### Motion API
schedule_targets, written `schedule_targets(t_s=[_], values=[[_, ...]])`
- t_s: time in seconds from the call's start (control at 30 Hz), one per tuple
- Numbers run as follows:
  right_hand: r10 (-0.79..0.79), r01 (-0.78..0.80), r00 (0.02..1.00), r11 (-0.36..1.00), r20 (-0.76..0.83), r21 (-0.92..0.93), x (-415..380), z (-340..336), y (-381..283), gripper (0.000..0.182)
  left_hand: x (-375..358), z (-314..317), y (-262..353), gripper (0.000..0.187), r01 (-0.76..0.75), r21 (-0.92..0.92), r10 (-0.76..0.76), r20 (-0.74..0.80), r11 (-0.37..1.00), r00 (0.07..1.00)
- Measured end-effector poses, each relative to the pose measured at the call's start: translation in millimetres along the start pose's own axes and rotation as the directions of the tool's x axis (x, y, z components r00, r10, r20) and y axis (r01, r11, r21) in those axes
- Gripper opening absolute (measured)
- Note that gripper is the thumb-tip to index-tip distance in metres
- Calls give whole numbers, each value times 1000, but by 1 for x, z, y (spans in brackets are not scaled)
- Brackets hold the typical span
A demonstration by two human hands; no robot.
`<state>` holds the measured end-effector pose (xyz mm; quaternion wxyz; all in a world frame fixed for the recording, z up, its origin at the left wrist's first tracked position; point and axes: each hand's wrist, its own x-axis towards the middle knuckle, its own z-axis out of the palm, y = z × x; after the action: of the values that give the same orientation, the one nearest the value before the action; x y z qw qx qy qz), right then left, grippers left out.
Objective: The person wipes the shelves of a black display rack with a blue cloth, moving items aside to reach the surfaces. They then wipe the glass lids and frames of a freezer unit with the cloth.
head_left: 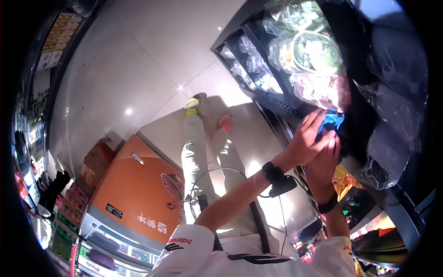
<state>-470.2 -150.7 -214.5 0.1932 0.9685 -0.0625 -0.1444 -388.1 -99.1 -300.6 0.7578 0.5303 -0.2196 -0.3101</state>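
Observation:
A small crumpled blue item [333,121], cloth or plastic, sits between my hands at the edge of the dark shelf on the right. My left hand [304,142] reaches across from the left, its fingers bent round the item's near side. Just below it, my right hand [324,165] has its fingertips pressed against the item's lower edge. The two hands touch and overlap, and part of the item is hidden by fingers. Right above them lie plastic-wrapped pink goods [318,90] and pale green goods [316,53].
A black display rack [286,104] holds bagged goods at the upper right. Dark bagged items [392,152] hang at the far right. An orange-topped freezer [138,189] stands at the lower left, with stocked shelves beyond. Tiled floor [152,60] lies ahead of my feet.

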Motion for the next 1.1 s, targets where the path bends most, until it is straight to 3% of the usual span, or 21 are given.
schedule_targets(t_s=[0.03, 0.1, 0.2, 0.27, 0.33, 0.47, 0.53, 0.6, 0.67, 0.7, 0.73, 0.8, 0.83, 0.87, 0.9, 0.93, 0.97, 1.0, 1.03, 1.07, 1.1], values=[[-4, 5, 1000, 1000, -19, 8, 6, -5, -1, 50, 0, 1, -4, 60, -62, -12, 61, -69, 998, 996], [30, -48, 990, 991, 137, 126, 10, -13, 5, 43, 7, -10, -4, 58, 43, -80, -40, 47, 996, 998], [-56, 50, 997, 993, 61, 106, 4, -9, 14, 53, -5, -16, -8, 51, 117, -255, -90, 115, 960, 989], [-99, 98, 993, 995, 62, 12, -2, -4, 20, 44, -19, -11, -14, 51, -56, -246, 55, -10, 968, 998], [-88, 87, 996, 992, 12, 87, 4, -24, 6, 51, -35, -19, 0, 47, 48, -391, -55, -8, 919, 998], [-63, 62, 998, 984, -3, 170, 4, -18, 7, 60, -43, -59, 16, 36, 86, -322, -62, 82, 943, 995], [-25, 21, 1000, 962, 10, 273, 9, -21, -1, 65, -44, -93, 5, 37, -40, -130, 53, 93, 991, 994], [54, -77, 993, 965, 101, 249, 23, -32, -9, 64, -37, -158, 39, 31, 253, 119, -272, 183, 960, 945], [123, -153, 987, 924, 108, 350, 32, -31, -10, 71, -37, -204, 37, 28, 285, 91, -275, -104, 954, 956], [169, -184, 983, 901, 73, 394, 32, -31, -14, 72, -40, -225, 21, 29, 161, 185, -117, -226, 969, 967], [219, -214, 975, 875, 40, 434, 35, -34, -16, 72, -41, -254, 25, 32, 251, 231, -200, -221, 940, 954], [417, -274, 907, 486, 55, 830, 36, -25, -24, 56, -62, -288, -4, 38, 371, 87, -343, -238, 924, 909], [560, -346, 733, -181, 386, 920, 34, -25, -32, 41, -67, -296, 14, 41, 384, 52, -353, -295, 922, 888], [423, -189, 562, -770, 710, 609, 38, -33, -43, 30, -66, -307, 36, 43, 319, 74, -291, -259, 945, 921], [244, -24, 783, -907, 571, 421, 57, -47, -51, 22, -75, -320, 36, 44, 251, 292, -181, -246, 923, 952], [108, 60, 944, -986, 312, 159, 80, -61, -59, 23, -79, -323, 58, 46, 309, 161, -266, -242, 937, 933], [237, 190, 767, -972, 596, 142, 114, -88, -71, 24, -85, -327, 78, 46, 331, 105, -299, -242, 938, 923], [335, 297, 491, -932, 804, 208, 146, -115, -82, 28, -109, -339, 57, 46, 367, 124, -324, -272, 922, 906], [373, 312, 702, -927, 607, 209, 165, -114, -83, 29, -115, -352, 70, 44, 426, 134, -387, -241, 895, 890], [393, 339, 848, -918, 357, 207, 178, -91, -79, 32, -116, -365, 96, 39, 333, 175, -291, -228, 926, 929], [396, 375, 915, -905, 79, 200, 198, -85, -75, 34, -115, -382, 113, 38, 366, 276, -312, -221, 889, 924]])
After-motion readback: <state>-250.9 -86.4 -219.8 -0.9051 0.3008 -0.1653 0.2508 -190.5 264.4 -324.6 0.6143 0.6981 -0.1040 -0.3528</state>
